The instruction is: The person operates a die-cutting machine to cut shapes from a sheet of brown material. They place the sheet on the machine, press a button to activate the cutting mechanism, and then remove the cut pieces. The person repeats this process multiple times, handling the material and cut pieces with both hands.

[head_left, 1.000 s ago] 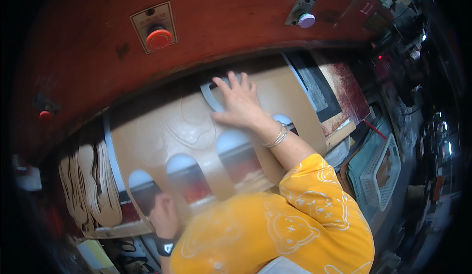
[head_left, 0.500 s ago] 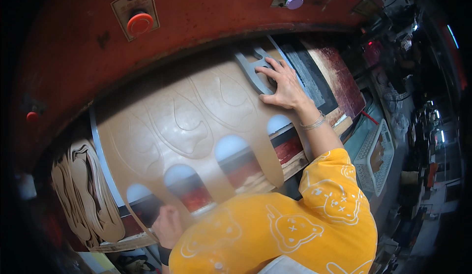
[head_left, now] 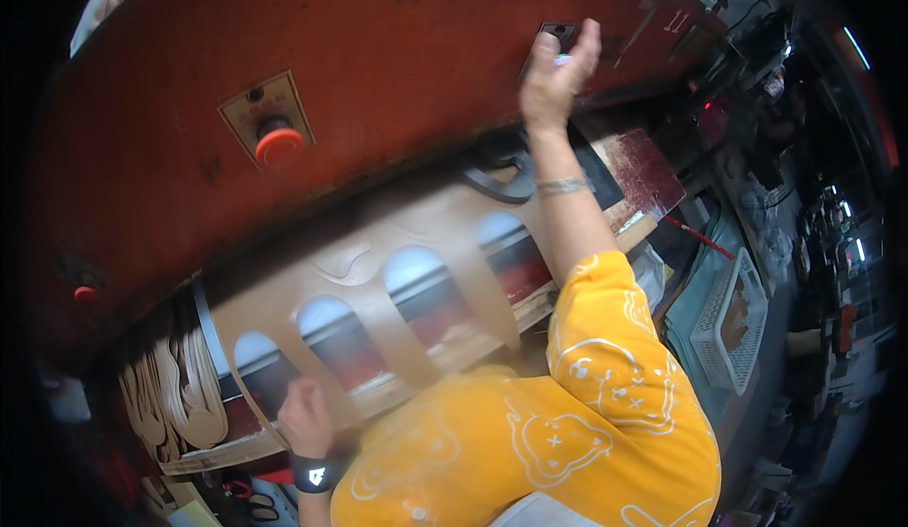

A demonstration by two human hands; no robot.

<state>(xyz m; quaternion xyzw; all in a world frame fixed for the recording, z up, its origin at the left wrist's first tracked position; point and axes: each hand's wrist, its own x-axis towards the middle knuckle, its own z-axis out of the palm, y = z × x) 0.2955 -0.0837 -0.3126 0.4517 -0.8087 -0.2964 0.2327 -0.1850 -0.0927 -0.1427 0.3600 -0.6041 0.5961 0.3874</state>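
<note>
My right hand [head_left: 553, 82] is raised to the front of the red machine [head_left: 397, 63], its thumb and fingers apart around a pale purple push button [head_left: 562, 59] that they partly hide. Below that wrist a grey curved cutting die [head_left: 506, 184] rests on a tan leather-like sheet [head_left: 374, 257]. Curved outlines are pressed into the sheet, and rounded openings run along its near side. At the sheet's near left edge my left hand [head_left: 307, 418], somewhat blurred, has its fingers curled closed on a strip of it.
A red mushroom button [head_left: 279, 147] juts from the machine's front, and a smaller red knob [head_left: 86, 294] sits at far left. Stacked tan cut pieces [head_left: 180, 395] stand left of the sheet. At right are a white plastic basket [head_left: 728, 328] and a wooden table edge [head_left: 636, 234].
My right hand has let go of the cutting die and moved up to the purple button. The view has shifted, and my left hand stays at the sheet's near edge.
</note>
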